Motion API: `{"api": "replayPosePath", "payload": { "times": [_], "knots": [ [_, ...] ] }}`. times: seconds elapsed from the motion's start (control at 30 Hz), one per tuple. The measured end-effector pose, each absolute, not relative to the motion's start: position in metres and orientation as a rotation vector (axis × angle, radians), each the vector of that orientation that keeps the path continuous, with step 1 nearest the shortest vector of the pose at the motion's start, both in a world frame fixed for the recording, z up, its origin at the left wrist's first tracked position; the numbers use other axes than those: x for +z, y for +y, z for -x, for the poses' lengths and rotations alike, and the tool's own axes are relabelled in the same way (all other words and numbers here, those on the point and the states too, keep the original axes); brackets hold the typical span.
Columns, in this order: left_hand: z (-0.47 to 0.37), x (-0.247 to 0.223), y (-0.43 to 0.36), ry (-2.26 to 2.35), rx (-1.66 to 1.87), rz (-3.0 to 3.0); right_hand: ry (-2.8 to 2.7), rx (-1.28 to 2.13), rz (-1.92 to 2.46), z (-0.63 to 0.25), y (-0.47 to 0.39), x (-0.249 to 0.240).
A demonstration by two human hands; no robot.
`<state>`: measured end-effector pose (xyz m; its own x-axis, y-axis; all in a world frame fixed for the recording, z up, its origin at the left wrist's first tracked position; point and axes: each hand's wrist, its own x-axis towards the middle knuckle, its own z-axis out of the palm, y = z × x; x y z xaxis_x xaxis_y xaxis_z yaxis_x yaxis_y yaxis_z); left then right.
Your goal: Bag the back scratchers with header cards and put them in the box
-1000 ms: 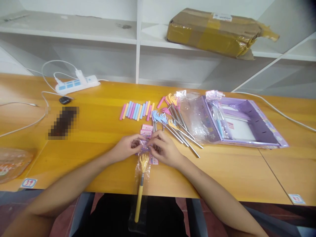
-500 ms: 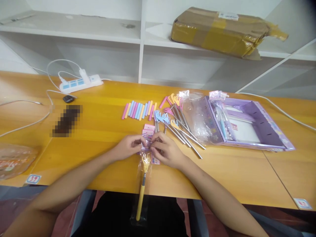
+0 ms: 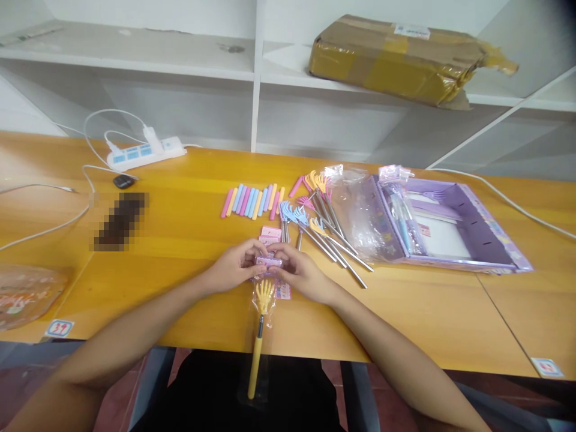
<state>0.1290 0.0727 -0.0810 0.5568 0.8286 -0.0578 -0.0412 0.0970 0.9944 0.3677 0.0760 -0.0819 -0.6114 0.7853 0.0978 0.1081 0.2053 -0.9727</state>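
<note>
Between them, my left hand [image 3: 236,264] and my right hand [image 3: 300,270] pinch a small purple-and-pink header card [image 3: 269,262] by its two ends. Below the card hangs a clear bag with a yellow back scratcher [image 3: 263,297] inside, its yellow handle reaching past the table's front edge. Pink cards [image 3: 270,233] lie just behind my fingers, and another printed card [image 3: 284,290] shows beside my right hand. Back scratcher rods with blue hand-shaped heads [image 3: 292,213] lie behind my right hand. Farther back is a row of coloured handle tubes [image 3: 252,201].
A purple box [image 3: 490,240] with bagged back scratchers [image 3: 405,219] stands at the right, beside crumpled clear bags [image 3: 357,204]. At the left are a white power strip [image 3: 146,153], cables and a blurred dark object [image 3: 120,222]. A taped carton [image 3: 396,60] rests on the shelf.
The header card has turned so its face shows between my fingertips. The bagged back scratcher's yellow head has turned flatter to view. My fingers have shifted to the card's ends.
</note>
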Motion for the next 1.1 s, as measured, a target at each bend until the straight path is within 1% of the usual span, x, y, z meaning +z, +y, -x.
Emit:
{"api": "replayPosePath", "payload": {
  "times": [0.2,0.5,0.57,0.7,0.77,0.83,0.93,1.03,1.1],
  "knots": [
    [-0.127,-0.079,0.074,0.732,0.717,-1.350,-1.762,1.729,0.676,-0.370,0.077,-0.064],
    [-0.123,-0.074,0.079,0.739,0.652,-1.267,-1.730,1.852,0.673,-0.383,0.085,-0.062],
    [-0.124,-0.072,0.078,0.730,0.573,-1.226,-1.692,1.896,0.672,-0.386,0.088,-0.063],
    [-0.126,-0.066,0.071,0.674,0.273,-1.294,-1.643,1.982,0.642,-0.389,0.094,-0.066],
    [-0.126,-0.064,0.068,0.666,0.239,-1.341,-1.620,2.014,0.643,-0.390,0.097,-0.067],
    [-0.123,-0.063,0.069,0.701,0.340,-1.334,-1.590,2.034,0.641,-0.390,0.100,-0.066],
    [-0.118,-0.062,0.075,0.823,0.679,-1.199,-1.623,2.106,0.638,-0.392,0.100,-0.062],
    [-0.116,-0.061,0.083,0.930,1.011,-0.970,-1.782,2.150,0.702,-0.390,0.095,-0.056],
    [-0.116,-0.060,0.087,0.958,1.135,-0.860,-1.886,2.126,0.762,-0.387,0.089,-0.054]
  ]
}}
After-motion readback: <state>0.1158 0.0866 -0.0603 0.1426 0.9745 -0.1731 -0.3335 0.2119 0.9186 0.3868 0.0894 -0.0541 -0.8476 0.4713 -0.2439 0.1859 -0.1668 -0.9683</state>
